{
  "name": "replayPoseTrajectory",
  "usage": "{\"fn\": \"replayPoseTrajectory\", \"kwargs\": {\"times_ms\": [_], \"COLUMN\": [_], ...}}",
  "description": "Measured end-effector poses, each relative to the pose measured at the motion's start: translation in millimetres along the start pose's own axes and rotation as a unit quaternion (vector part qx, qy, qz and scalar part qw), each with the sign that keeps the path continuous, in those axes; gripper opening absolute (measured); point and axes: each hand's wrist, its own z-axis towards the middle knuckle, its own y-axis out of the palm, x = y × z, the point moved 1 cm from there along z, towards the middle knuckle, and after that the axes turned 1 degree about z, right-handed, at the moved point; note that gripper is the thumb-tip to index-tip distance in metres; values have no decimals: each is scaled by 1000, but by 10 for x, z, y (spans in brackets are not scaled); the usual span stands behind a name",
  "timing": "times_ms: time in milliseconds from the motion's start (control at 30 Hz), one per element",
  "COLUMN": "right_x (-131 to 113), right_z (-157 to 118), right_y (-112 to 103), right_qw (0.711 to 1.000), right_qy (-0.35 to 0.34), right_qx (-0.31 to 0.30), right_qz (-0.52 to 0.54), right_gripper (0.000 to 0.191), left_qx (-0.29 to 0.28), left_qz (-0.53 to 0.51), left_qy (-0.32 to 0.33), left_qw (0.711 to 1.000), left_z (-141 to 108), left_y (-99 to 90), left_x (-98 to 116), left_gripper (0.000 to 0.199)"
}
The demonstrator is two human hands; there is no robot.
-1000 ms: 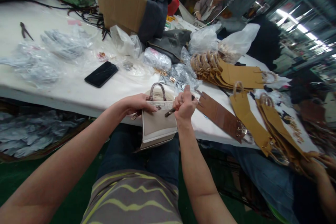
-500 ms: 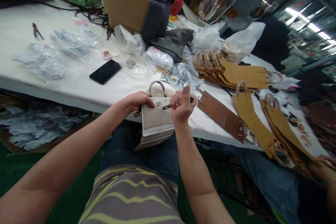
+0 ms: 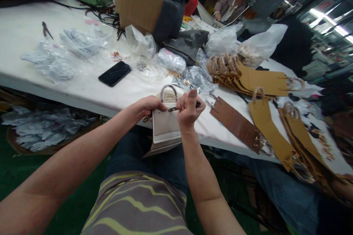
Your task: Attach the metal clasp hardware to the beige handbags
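A cream handbag [image 3: 166, 130] with a plastic-wrapped top handle [image 3: 168, 87] leans at the table's front edge, over my lap. My left hand [image 3: 151, 105] is closed on its upper left corner, thumb on the front. Fisted with the thumb raised, my right hand [image 3: 190, 108] grips a slim dark hand tool [image 3: 173, 109]; its kind is unclear. The tool's tip points left and lies against the bag's upper front, near my left thumb. A small metal piece [image 3: 146, 119] hangs at the bag's left side.
A black phone [image 3: 115, 73], plastic bags [image 3: 51, 62] and pliers [image 3: 46, 30] lie on the white table [image 3: 91, 93]. Tan bag pieces [image 3: 261, 79] and a brown one [image 3: 237, 123] are at right. A cardboard box [image 3: 138, 3] stands behind; a co-worker's arm [image 3: 343, 189] shows at right.
The tool tip has moved onto the small metal fitting on the bag's front, which was visible before. The whole scene has shifted slightly right. Both hands keep their grips.
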Motion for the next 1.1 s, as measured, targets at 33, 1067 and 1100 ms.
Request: {"fn": "replayPoseTrajectory", "kwargs": {"times_ms": [33, 1067, 1100], "right_x": [-19, 67, 80], "right_z": [-23, 601, 591], "right_y": [-7, 202, 224], "right_qw": [1000, 986, 985], "right_qy": [-1, 153, 156], "right_qx": [1, -30, -37], "right_qz": [-15, -53, -61], "right_gripper": [78, 70, 70], "left_qx": [1, -2, -5], "left_qz": [-21, -60, -67], "left_qy": [-11, -60, -64], "left_qw": [1000, 996, 996], "left_z": [-1, 8, 10], "left_y": [3, 86, 92], "left_x": [-8, 26, 29], "left_gripper": [32, 29, 28]}}
